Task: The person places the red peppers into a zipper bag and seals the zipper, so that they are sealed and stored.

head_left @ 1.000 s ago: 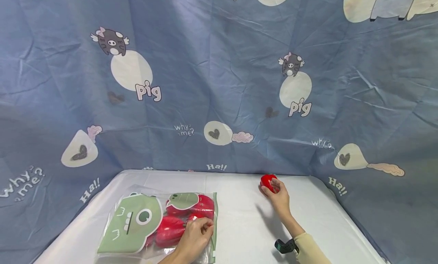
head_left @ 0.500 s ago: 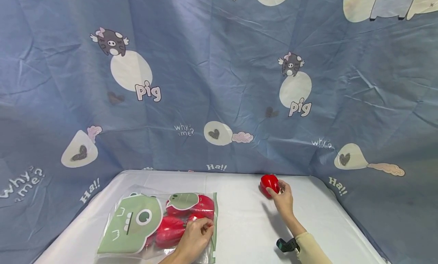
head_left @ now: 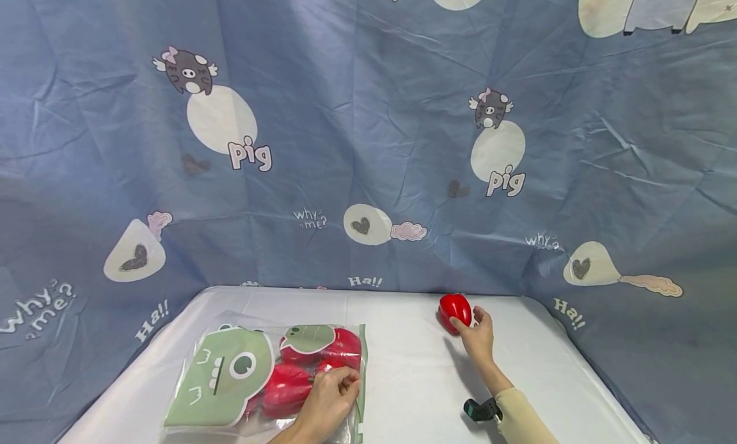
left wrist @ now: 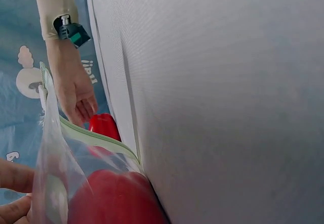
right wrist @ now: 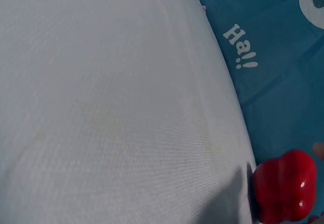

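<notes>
A zip bag [head_left: 207,405] with a green cartoon monster print lies on the left of the white table, with several red bell peppers [head_left: 286,389] inside. Near its green zip edge, my left hand [head_left: 329,396] pinches the clear film; in the left wrist view its fingertips [left wrist: 16,177] meet at the bag's lifted side. One loose red bell pepper [head_left: 453,309] stands at the table's far edge, right of centre. Beside it is my right hand [head_left: 479,341], fingers spread and relaxed, the thumb overlapping the pepper's near side. In the right wrist view the pepper [right wrist: 286,186] rests on the cloth.
The white table [head_left: 403,380] ends at a blue patterned curtain [head_left: 368,143] just behind the loose pepper. A dark wrist device [head_left: 482,411] sits on the right forearm. Bare tabletop lies between the bag and the right arm.
The right hand's fingers have come off the loose pepper and drawn slightly right and back, leaving it on the table. The left hand and bag have not moved.
</notes>
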A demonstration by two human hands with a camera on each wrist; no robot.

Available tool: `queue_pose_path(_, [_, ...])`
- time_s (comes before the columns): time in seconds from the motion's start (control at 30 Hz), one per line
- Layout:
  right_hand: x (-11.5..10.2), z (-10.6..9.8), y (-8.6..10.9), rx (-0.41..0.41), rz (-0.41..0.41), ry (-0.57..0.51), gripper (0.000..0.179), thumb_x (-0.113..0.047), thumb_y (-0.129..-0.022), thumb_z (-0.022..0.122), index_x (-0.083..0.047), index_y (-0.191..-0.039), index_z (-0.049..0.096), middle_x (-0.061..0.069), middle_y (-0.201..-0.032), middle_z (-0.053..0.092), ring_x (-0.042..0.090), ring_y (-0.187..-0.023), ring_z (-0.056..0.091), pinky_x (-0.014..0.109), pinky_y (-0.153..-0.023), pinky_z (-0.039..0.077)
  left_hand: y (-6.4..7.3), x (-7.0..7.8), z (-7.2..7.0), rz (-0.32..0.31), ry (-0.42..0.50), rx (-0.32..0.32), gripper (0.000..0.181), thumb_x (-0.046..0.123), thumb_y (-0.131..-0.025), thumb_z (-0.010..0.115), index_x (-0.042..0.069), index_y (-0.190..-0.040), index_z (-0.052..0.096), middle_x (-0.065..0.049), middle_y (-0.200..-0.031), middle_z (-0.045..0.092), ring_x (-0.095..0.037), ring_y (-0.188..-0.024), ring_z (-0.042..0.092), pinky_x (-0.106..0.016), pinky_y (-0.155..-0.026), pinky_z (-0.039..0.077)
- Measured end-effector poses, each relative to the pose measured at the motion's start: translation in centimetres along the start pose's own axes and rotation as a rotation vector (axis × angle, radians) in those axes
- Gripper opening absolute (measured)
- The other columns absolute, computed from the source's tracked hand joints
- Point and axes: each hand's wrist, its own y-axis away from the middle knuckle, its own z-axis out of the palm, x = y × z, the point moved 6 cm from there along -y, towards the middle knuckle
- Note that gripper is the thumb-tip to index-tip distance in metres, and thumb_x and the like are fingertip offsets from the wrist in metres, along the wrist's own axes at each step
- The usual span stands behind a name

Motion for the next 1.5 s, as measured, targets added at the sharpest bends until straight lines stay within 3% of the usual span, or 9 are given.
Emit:
queue_pose_path(0.23, [0.6, 0.3, -0.2, 0.013, 0.038, -0.017, 0.078, -0.016, -0.083, 0.072, 0.012, -0.141, 0.028, 0.031, -0.138, 0.038, 0.043, -0.128, 0.037, 0.053, -0.108, 0.034, 0.0, 0.0, 0.0, 0.006, -0.003, 0.001, 0.004, 0.005, -0.084, 0.067, 0.007, -0.082, 0.070, 0.012, -0.067, 0.057, 0.004, -0.063, 0.047, -0.018, -0.059, 0.046])
queue_pose_path(0.6, [2.0, 0.6, -0.5, -0.053, 0.122, -0.015, 0.082, -0.019, -0.086, 0.070, 0.013, -0.144, 0.021, 0.034, -0.143, 0.033, 0.045, -0.134, 0.034, 0.051, -0.112, 0.030, 0.0, -0.1, 0.0, 0.009, 0.003, 0.004, 0.005, 0.003, -0.081, 0.069, 0.007, -0.081, 0.070, 0.012, -0.065, 0.057, 0.005, -0.062, 0.047, -0.017, -0.056, 0.045])
queue_pose_path(1.0, [2.6, 0.6, -0.6, -0.056, 0.101, 0.011, 0.067, -0.015, -0.089, 0.065, 0.013, -0.140, 0.031, 0.034, -0.137, 0.043, 0.045, -0.126, 0.046, 0.050, -0.105, 0.040, -0.1, -0.2, 0.0, 0.001, 0.011, -0.008, 0.004, 0.004, -0.083, 0.067, 0.007, -0.082, 0.070, 0.012, -0.066, 0.058, 0.004, -0.063, 0.048, -0.017, -0.057, 0.046])
queue_pose_path(1.5, [2.7, -0.1, -0.1, -0.053, 0.140, 0.044, 0.067, -0.018, -0.090, 0.062, 0.010, -0.142, 0.030, 0.032, -0.139, 0.041, 0.044, -0.129, 0.043, 0.051, -0.108, 0.036, 0.0, 0.0, 0.0, 0.009, 0.010, 0.003, 0.005, 0.004, -0.083, 0.067, 0.006, -0.080, 0.070, 0.011, -0.066, 0.058, 0.004, -0.063, 0.048, -0.018, -0.058, 0.046])
